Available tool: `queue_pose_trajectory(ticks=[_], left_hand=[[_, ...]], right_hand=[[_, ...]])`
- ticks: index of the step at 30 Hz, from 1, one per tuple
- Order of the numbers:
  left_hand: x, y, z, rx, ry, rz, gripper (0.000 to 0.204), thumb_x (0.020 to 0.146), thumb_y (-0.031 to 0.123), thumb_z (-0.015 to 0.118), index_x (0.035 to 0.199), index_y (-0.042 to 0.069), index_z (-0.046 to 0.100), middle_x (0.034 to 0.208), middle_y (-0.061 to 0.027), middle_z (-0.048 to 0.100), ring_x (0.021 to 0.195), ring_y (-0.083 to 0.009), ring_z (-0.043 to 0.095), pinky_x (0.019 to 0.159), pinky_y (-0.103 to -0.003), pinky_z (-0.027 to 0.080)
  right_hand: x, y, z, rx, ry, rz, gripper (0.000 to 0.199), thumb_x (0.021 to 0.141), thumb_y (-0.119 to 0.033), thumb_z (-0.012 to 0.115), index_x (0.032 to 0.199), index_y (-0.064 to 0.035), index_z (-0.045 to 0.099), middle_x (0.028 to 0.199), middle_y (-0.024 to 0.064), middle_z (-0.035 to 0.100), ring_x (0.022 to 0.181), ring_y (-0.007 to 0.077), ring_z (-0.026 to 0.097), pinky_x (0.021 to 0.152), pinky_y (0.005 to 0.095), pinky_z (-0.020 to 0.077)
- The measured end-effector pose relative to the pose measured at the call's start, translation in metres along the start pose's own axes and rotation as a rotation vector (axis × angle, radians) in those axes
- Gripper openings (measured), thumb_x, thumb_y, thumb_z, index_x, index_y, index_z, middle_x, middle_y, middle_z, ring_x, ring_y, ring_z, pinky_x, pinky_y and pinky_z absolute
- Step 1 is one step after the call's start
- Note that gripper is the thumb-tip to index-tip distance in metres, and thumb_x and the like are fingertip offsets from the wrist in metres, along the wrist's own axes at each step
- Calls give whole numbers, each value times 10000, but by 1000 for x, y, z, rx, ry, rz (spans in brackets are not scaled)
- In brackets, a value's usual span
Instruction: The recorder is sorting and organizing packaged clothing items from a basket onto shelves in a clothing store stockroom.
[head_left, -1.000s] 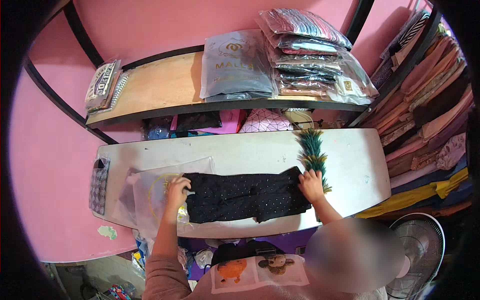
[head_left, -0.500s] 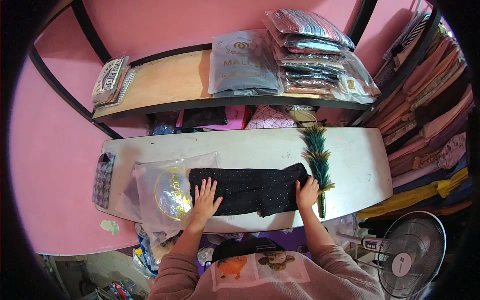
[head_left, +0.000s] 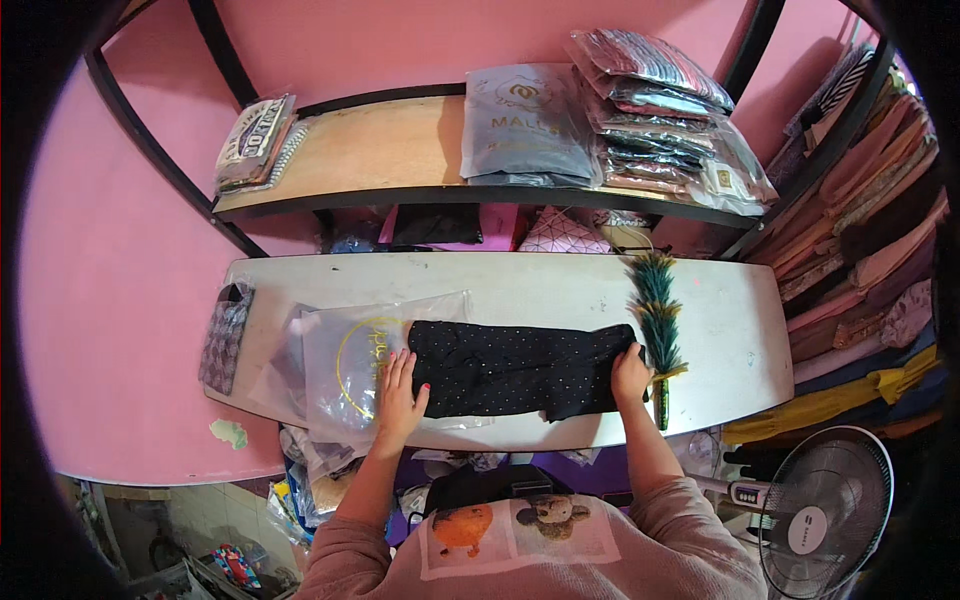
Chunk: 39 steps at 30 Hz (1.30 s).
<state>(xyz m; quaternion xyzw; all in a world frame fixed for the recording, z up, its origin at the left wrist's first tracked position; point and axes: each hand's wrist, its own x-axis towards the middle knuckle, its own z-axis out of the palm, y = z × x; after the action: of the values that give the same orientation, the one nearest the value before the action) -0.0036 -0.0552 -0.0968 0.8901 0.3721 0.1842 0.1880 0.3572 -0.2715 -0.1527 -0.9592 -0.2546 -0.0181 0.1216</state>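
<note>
A folded black garment with small pale dots (head_left: 510,370) lies lengthwise on the white tabletop. Its left end is at the mouth of a translucent plastic bag (head_left: 340,345) with a gold print, which lies flat. My left hand (head_left: 400,398) rests with fingers stretched where bag and garment meet, the thumb at the garment's edge. At the other end, the fingers of my right hand (head_left: 630,376) are curled round the garment's right edge; their tips are partly hidden. Just beyond this hand lies a dark green feather duster (head_left: 655,310) with yellow tips.
A grey patterned packet (head_left: 226,345) lies at the table's left end. Above the back edge runs a black-framed shelf (head_left: 380,140) with stacked bagged clothes (head_left: 650,120). Hanging garments (head_left: 850,260) line the right side. A standing fan (head_left: 825,510) is at the lower right.
My left hand has slid left off the garment's top onto the bag's edge. My right hand stays at the garment's right end, fingers more curled. The whole view has shifted slightly.
</note>
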Motion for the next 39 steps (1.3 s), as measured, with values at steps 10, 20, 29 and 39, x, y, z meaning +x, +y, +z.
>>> queue_pose_trajectory(ticks=[10,20,29,39], left_hand=[[-11,-26,-5,194,-71,-1,590,802,263,581,1322,49,400,1417,-188,296,1344,-377,187,1086,-513,124],[-22,-46,-4,188,-175,-22,607,821,315,559,1333,41,383,1432,-195,265,1356,-369,159,1089,-512,102],[-19,-45,5,183,-214,22,608,795,280,572,1322,37,390,1432,-201,259,1362,-365,142,1093,-515,74],[-20,-39,4,189,-175,-59,622,763,237,613,1305,13,405,1423,-188,280,1359,-359,150,1097,-511,73]], right_hand=[[-67,-201,-37,628,-207,-283,242,836,-154,532,995,-4,428,749,267,591,698,442,589,598,510,469],[-88,-179,18,407,-46,4,395,779,-191,651,1077,13,491,961,214,566,967,367,538,851,430,441],[-52,-151,73,1290,-506,312,439,870,-260,573,1166,53,488,1008,154,608,896,223,581,794,330,456],[1,-66,-206,1544,-335,223,271,855,-129,557,1100,-12,538,933,51,608,841,129,573,747,245,454]])
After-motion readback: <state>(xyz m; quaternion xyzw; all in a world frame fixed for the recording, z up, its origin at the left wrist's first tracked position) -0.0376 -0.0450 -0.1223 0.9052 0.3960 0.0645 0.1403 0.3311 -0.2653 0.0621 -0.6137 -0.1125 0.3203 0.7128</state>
